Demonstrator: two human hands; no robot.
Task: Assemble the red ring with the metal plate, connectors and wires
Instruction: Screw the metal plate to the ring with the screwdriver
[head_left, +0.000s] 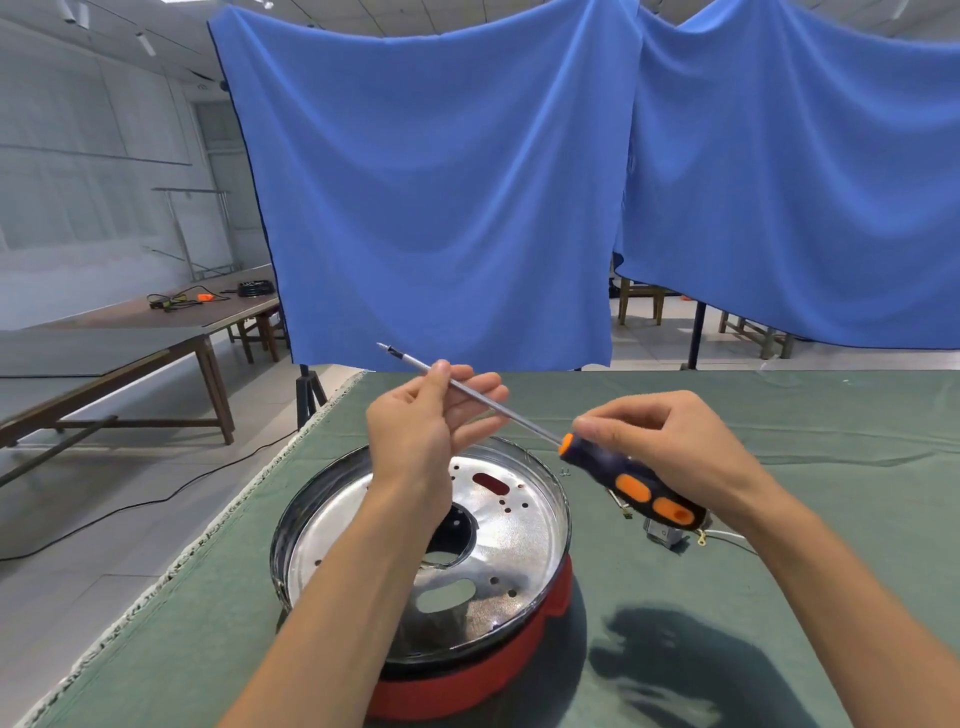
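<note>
Blue cloth (441, 197) hangs across the back, behind the far edge of the table (779, 415), which has a green cover. Red ring (498, 670) sits near the table's left edge, toward the near side, w/ the shiny metal plate (514, 535) seated inside it, holes and slots facing up.

Both forearms come in from the near edge and meet above the plate. Left hand (426, 415) is raised over the plate's far rim, palm turned toward the camera, fingers mostly straight; thumb and forefinger pinch the screwdriver (613, 462) shaft about mid-length. Right hand (670, 447) is off the plate's far-right side, knuckles up, fingers curled round the dark handle w/ orange pads, forefinger lying near the orange collar. Tool is held clear of the table, tilted: tip points up and to the far left, butt end down toward the right.

Under the handle, just right of the ring, lie a small metal connector (661, 535) and a white wire (727, 538) w/ a brass end lug. Tiny screws (566, 472) lie on the cover by the plate's far-right rim, too small to make out more.

No readable brand or writing on tool, plate or ring.
</note>
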